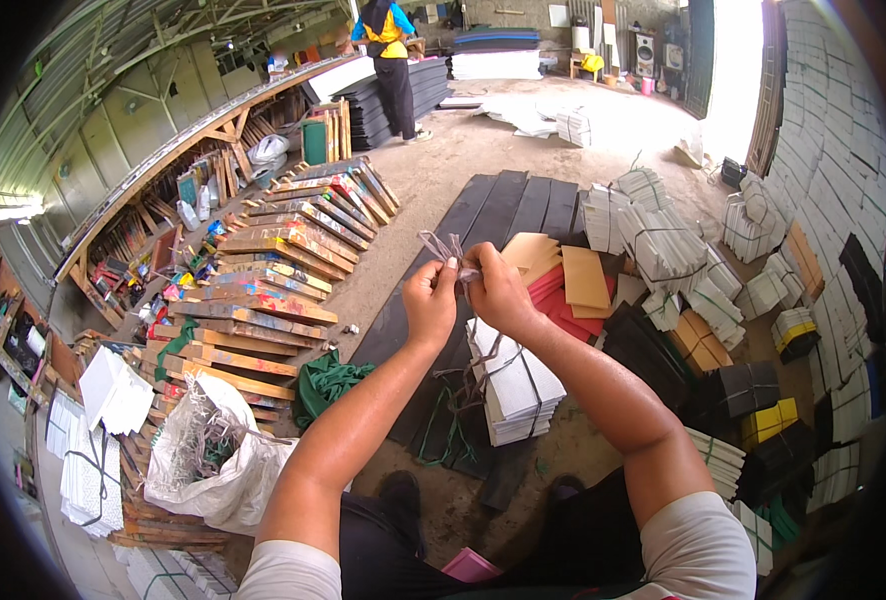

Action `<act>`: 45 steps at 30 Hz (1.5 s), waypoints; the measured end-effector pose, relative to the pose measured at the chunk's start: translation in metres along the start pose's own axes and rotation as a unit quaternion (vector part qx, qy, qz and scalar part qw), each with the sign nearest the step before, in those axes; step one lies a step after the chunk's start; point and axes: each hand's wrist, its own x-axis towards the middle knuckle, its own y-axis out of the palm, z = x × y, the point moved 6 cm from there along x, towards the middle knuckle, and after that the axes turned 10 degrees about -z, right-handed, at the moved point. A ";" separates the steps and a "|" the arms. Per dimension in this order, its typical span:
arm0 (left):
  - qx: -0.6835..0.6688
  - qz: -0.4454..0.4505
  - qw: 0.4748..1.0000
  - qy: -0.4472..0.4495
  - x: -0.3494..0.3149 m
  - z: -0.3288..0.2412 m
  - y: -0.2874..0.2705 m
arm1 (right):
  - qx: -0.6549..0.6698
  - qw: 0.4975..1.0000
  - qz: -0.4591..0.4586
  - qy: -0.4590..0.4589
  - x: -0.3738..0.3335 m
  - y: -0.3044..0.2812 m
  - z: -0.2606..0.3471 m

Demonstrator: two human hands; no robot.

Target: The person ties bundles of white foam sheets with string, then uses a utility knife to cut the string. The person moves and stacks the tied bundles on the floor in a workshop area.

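Note:
Both arms reach forward, and my two hands meet just beyond a bundle of white sheets (pixel 515 375). My left hand (pixel 431 303) is closed in a pinch on a thin greyish plastic string (pixel 441 244). Close beside it, my right hand (pixel 499 292) grips the same string, fingers curled; a crumpled bit of it shows between the hands. The white bundle is bound with a dark string and lies on long dark grey sheets (pixel 493 215) on the floor. More loose string (pixel 453 405) trails along the bundle's left side.
Tan sheets (pixel 587 278) and red sheets (pixel 553 300) lie right of my hands. Tied white bundles (pixel 653 230) crowd the right side. Rows of wooden frames (pixel 288 240) lean at left, near a white sack (pixel 203 450) and green cloth (pixel 328 385). A person (pixel 393 60) stands far back.

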 end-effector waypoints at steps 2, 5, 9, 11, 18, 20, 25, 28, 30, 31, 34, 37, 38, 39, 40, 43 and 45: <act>-0.007 -0.001 1.000 -0.011 0.005 0.013 -0.005 | 0.048 0.996 -0.012 0.081 -0.001 0.007 -0.007; -0.043 0.015 0.998 -0.053 0.007 0.019 -0.005 | 0.046 0.997 -0.024 0.049 0.008 -0.003 -0.003; 0.013 0.032 0.998 -0.058 0.003 0.010 -0.003 | 0.063 0.997 -0.020 0.033 0.007 -0.010 0.001; 0.042 0.040 0.998 -0.033 0.002 0.006 0.000 | 0.059 0.996 -0.003 0.061 0.004 -0.006 -0.004; 0.092 0.032 0.993 0.063 -0.001 0.008 -0.001 | 0.046 0.993 0.009 0.107 0.001 0.004 -0.008; 0.083 0.029 0.993 0.074 0.001 0.016 -0.004 | 0.053 0.990 0.042 0.127 0.002 0.010 -0.009; 0.076 0.028 0.992 0.097 -0.003 0.007 0.000 | -0.030 0.996 0.057 0.060 0.001 0.007 -0.001; 0.119 0.021 0.988 0.096 0.000 0.000 0.001 | -0.036 0.997 0.034 0.060 0.002 0.002 -0.001; 0.088 0.016 0.995 0.043 0.004 0.005 0.003 | -0.008 0.995 -0.021 0.095 -0.001 0.007 -0.020; 0.073 0.016 0.997 0.019 0.006 0.009 0.004 | 0.013 0.995 -0.038 0.088 -0.002 0.006 -0.024; 0.027 0.011 0.999 -0.040 0.012 0.022 0.000 | 0.062 0.995 -0.068 0.046 0.004 -0.006 -0.020; 0.053 0.030 0.998 0.000 0.013 0.022 -0.003 | 0.060 0.997 -0.034 -0.039 0.010 -0.018 0.008; 0.077 0.031 0.996 0.018 0.013 0.021 -0.004 | 0.035 0.998 -0.019 -0.042 0.009 -0.015 0.006; 0.099 0.035 0.994 0.036 0.011 0.013 0.000 | 0.006 0.999 -0.005 -0.044 0.008 -0.016 0.002; 0.120 0.039 0.991 0.054 0.010 0.008 0.003 | -0.023 0.999 0.008 -0.046 0.006 -0.016 -0.003; 0.122 0.023 0.988 0.095 0.014 0.014 0.009 | -0.062 0.996 0.005 -0.063 0.004 -0.014 -0.012; 0.120 0.027 0.988 0.092 0.016 0.018 0.014 | -0.075 0.994 0.003 -0.077 0.005 -0.012 -0.013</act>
